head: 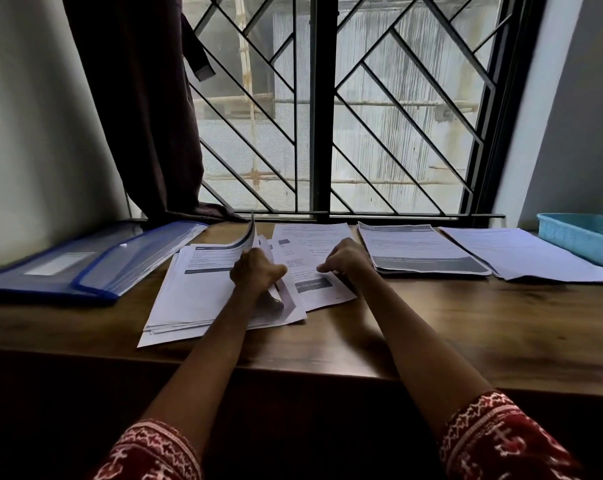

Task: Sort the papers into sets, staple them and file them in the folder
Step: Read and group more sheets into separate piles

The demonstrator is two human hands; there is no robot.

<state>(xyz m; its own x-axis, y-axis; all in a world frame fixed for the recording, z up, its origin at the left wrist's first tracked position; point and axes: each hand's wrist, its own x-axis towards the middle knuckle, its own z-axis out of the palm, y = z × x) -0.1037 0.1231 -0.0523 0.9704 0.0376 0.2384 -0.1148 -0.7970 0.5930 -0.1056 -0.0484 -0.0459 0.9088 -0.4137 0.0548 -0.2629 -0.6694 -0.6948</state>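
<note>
Unsorted papers [203,299] lie mid-table; the left hand [257,271] grips a lifted sheet, the right hand [348,259] pinches another at 1 o'clock. Sorting is under way; next, place each on its set [421,251]. Blue folder [85,265] waits at 9 o'clock.

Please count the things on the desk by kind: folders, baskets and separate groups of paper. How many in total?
Folders: 1
Baskets: 1
Paper groups: 3, the loose pile under the hands, a stack, and sheets beside the basket
Total: 5
</note>
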